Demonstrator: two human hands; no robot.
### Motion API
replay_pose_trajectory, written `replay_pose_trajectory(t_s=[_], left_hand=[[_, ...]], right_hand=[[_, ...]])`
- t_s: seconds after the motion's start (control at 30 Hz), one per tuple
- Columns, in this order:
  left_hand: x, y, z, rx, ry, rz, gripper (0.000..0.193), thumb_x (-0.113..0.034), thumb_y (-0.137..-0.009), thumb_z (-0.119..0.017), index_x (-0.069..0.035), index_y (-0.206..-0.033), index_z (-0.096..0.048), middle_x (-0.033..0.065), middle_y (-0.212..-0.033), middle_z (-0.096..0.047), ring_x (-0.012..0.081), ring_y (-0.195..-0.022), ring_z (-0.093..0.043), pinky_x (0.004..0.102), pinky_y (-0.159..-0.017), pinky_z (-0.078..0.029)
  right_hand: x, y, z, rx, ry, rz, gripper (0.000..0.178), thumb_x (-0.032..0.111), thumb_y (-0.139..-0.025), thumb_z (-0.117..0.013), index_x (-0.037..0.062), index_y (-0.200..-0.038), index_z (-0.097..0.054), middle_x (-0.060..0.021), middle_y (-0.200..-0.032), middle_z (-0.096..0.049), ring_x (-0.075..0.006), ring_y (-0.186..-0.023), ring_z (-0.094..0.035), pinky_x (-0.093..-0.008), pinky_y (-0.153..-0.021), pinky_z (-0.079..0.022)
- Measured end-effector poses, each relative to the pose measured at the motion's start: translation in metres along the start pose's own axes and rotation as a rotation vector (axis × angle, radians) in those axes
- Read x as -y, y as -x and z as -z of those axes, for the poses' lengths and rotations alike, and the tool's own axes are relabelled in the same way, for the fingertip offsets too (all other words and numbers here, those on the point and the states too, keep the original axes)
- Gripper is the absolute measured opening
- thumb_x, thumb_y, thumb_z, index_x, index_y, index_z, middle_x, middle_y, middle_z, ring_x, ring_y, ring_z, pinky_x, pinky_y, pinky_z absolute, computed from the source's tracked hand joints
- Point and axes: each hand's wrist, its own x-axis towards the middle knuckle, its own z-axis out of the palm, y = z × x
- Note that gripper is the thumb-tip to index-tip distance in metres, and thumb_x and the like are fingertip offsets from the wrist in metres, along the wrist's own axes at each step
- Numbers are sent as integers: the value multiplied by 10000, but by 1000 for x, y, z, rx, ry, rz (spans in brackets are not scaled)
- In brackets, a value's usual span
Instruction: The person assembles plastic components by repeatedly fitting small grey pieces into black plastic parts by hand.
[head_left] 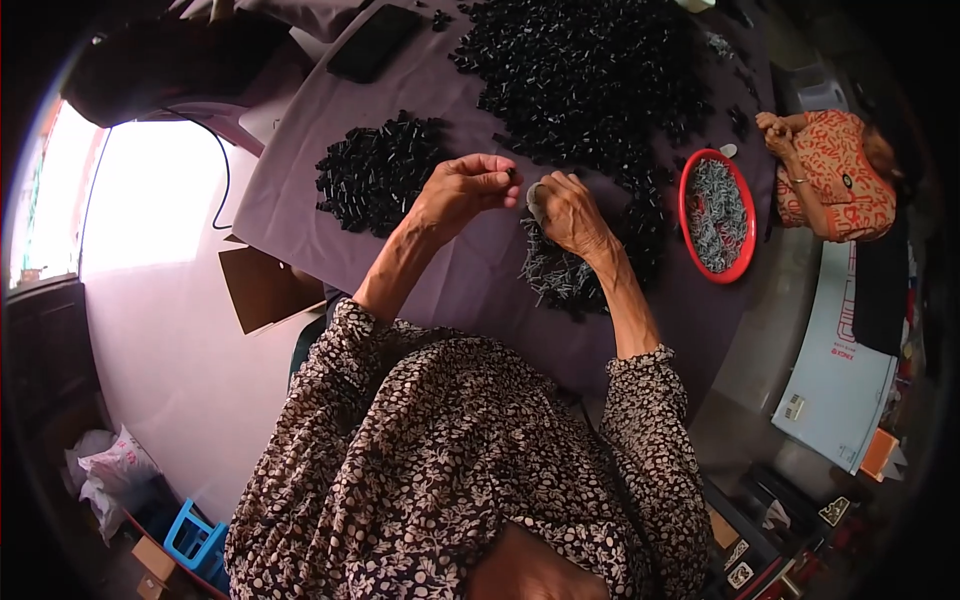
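Note:
Over the table, my left hand [462,187] pinches a small black plastic piece [511,173] between thumb and fingertips. Just to its right, my right hand [570,217] is closed, its fingers curled in, and a pale cover [537,201] wraps one of them. What those fingers hold is hidden. Beneath the right hand lies a heap of thin grey pins [556,276], with black pieces around its edge. A smaller pile of black pieces [382,172] sits beside my left wrist. Beyond both hands spreads a large mound of similar black pieces [590,75].
A red bowl [746,255] of grey pins stands at the right table edge. The phone [375,43] lies far left on the purple cloth [455,275]. Another person in an orange patterned top [835,170] is at the right. An opened cardboard box [262,290] is left of the table.

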Motion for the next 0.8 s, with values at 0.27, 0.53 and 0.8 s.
replay_pose_trajectory(t_s=[0.27,0.53,0.8], left_hand=[[5,8,-10,-89,-123,-13,112,-57,-812,-601,-3,-909,-586,80,-865,-616,154,-734,-596,275,-707,-503],[4,9,-23,-69,-327,-47,135,-59,-798,-610,11,-914,-609,63,-782,-617,126,-709,-586,251,-686,-491],[6,16,-32,-32,-857,-310,172,-28,-749,-623,4,-916,-640,62,-757,-611,131,-709,-586,251,-641,-471]], right_hand=[[20,-9,30,-65,-707,-464,105,-6,-735,-617,28,-834,-605,-20,-743,-613,-60,-655,-546,-214,-581,-434],[23,-15,41,-55,-1003,-510,276,-44,-729,-611,21,-992,-557,-26,-861,-597,-61,-753,-554,-196,-707,-460],[26,-13,53,118,-894,-534,321,-40,-705,-612,12,-1012,-535,-25,-782,-603,-58,-694,-523,-193,-653,-428]])
